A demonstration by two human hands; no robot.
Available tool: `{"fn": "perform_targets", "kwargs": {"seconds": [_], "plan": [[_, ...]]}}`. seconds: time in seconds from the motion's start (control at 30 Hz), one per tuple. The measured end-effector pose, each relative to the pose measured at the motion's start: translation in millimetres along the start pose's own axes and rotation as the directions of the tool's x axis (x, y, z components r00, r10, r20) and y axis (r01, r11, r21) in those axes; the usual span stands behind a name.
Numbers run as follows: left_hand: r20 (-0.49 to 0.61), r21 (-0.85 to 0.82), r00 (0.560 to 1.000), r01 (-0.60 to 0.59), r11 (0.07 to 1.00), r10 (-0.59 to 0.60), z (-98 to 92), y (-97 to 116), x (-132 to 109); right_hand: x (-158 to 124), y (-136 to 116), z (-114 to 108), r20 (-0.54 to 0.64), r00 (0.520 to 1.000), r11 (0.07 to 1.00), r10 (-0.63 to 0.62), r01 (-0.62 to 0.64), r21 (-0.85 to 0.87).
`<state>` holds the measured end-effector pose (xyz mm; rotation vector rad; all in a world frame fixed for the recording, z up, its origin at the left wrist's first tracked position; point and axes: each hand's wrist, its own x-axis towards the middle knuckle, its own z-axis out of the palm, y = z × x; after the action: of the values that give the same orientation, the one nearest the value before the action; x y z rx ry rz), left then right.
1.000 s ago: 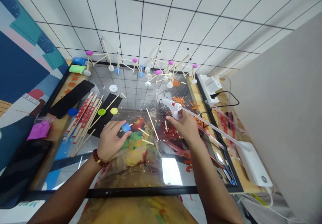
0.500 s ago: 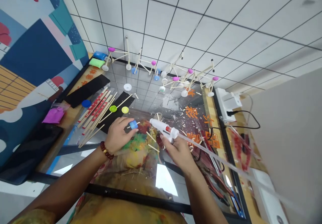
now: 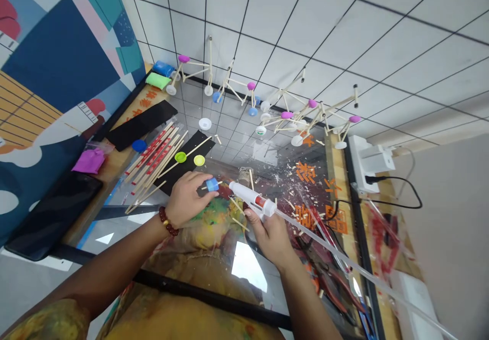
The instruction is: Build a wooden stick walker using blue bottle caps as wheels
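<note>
My left hand (image 3: 188, 200) pinches a blue bottle cap (image 3: 212, 184) between thumb and fingertips, and a short piece of thin stick pokes out of the cap. In my right hand (image 3: 270, 235) is a white glue gun (image 3: 247, 195), its nozzle pointing left at the stick end beside the cap. Whether the nozzle touches it I cannot tell. A long clear glue stick (image 3: 328, 248) trails out of the gun's back towards the lower right. Short wooden stick pieces (image 3: 240, 224) lie on the glass tabletop between my hands.
Small bicycle-like models of sticks and caps (image 3: 248, 84) line the back edge. Wooden chopsticks (image 3: 158, 159), a green cap (image 3: 180, 157) and a yellow cap (image 3: 199, 160) lie left. A phone (image 3: 53, 215) sits far left, pliers (image 3: 332, 284) at right, a power strip (image 3: 361, 162) behind them.
My view has shifted, moving the table scene within the frame. The glue gun's nozzle and the blue bottle cap have come closer together. Both hands keep their hold.
</note>
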<state>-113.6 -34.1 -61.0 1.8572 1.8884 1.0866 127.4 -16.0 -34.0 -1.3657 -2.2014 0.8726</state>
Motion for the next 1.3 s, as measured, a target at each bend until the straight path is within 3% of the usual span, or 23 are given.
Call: {"fn": "perform_targets", "kwargs": {"seconds": [1.3], "plan": [[0.017, -0.049, 0.999, 0.029, 0.998, -0.029, -0.1, 2.0, 0.3, -1.2, -1.3, 3.0, -0.025, 0.999, 0.996, -0.038, 0.036, -0.086]]}}
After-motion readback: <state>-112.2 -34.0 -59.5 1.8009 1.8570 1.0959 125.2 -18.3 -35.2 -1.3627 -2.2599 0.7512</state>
